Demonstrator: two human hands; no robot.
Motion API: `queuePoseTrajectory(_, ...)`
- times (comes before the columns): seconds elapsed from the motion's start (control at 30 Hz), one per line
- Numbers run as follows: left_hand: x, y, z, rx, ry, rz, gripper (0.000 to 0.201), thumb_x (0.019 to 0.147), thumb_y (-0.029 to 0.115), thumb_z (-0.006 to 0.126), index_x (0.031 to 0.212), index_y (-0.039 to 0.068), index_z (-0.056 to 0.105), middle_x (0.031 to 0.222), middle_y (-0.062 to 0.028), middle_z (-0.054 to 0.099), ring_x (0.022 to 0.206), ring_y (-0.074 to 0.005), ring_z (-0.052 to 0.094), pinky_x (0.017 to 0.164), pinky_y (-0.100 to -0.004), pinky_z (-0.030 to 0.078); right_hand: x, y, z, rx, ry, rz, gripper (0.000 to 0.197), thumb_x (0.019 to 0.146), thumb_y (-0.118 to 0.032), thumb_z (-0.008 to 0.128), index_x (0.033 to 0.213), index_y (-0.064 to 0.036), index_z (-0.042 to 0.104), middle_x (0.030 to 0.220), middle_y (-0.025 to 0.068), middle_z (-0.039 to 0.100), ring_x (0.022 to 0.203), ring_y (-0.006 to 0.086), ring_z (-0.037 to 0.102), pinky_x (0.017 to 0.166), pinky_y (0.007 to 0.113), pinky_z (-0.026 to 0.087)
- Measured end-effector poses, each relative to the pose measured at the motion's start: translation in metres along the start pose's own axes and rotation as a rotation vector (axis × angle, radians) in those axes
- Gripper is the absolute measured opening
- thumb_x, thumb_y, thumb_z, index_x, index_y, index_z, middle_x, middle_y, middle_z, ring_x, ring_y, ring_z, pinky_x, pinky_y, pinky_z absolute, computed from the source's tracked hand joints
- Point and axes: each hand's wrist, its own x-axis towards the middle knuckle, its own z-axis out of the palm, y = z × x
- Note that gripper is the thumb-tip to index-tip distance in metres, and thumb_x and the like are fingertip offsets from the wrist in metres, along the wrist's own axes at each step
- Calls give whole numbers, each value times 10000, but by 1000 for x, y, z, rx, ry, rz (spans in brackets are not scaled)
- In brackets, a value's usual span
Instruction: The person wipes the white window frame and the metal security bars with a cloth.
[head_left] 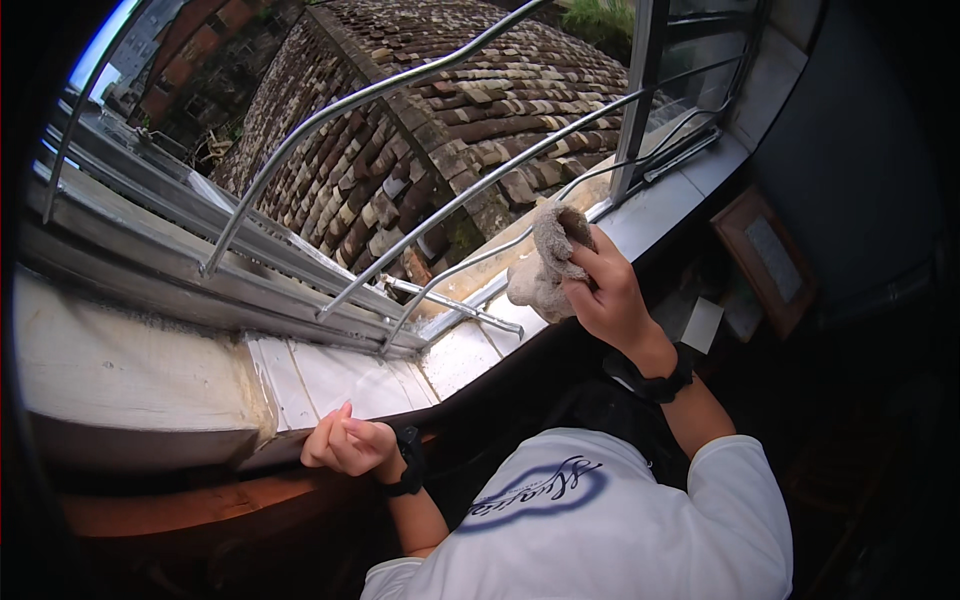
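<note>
A crumpled grey-beige cloth (540, 285) is bunched in my right hand (612, 300), the thumb and fingers closed on it. That hand is raised over the white tiled window sill (462, 360), close to the thin metal window bars (490, 180). Lower and to the left, my left hand (350, 443) is at the front edge of the sill with its fingers curled in, and nothing shows in it. Each wrist wears a black band (655, 375).
A metal window frame (637, 100) stands to the right, with a tiled roof (420, 130) outside. A wooden surface (200, 505) lies below the sill at left. A wood-framed object (765, 255) and a white card (703, 325) are in the shade at right.
</note>
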Motion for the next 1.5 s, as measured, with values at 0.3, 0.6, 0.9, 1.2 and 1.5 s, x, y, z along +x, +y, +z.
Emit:
queuePoseTrajectory(0.3,1,2,1,17,-2,6,210,763,114,454,613,34,576,677,-45,514,711,-192,427,669,-284,337,-84,102,83,-553,-249,297,502,728,-301,611,1195,-168,482,1192,169,367,1085,341,378,816,484,348)
queuePoseTrajectory(0.6,1,1,4,14,24,22,210,756,119,460,600,31,571,672,-52,511,702,-191,420,659,-284,327,-104,132,129,-683,-270,411,426,690,-349,621,1097,-251,541,1233,143,340,1110,346,329,795,577,319)
queuePoseTrajectory(0.9,-3,-4,4,21,29,35,205,746,114,459,605,18,573,674,-66,510,702,-199,418,649,-278,329,-94,187,72,-877,-189,410,433,705,-338,616,1124,-273,528,1099,78,437,1001,275,414,738,480,374)
queuePoseTrajectory(1.2,1,2,1,50,-33,37,211,786,88,439,637,-17,544,704,-96,507,737,-211,418,661,-285,350,-84,215,24,-988,-333,375,507,680,-284,620,1172,-248,503,1081,109,434,1006,310,409,729,484,392)
queuePoseTrajectory(1.5,1,1,0,70,-17,20,206,753,116,454,614,14,566,677,-62,512,714,-201,422,660,-275,335,-94,144,103,-620,-665,-184,376,678,-204,569,1044,-277,614,954,71,465,910,248,439,690,388,356)
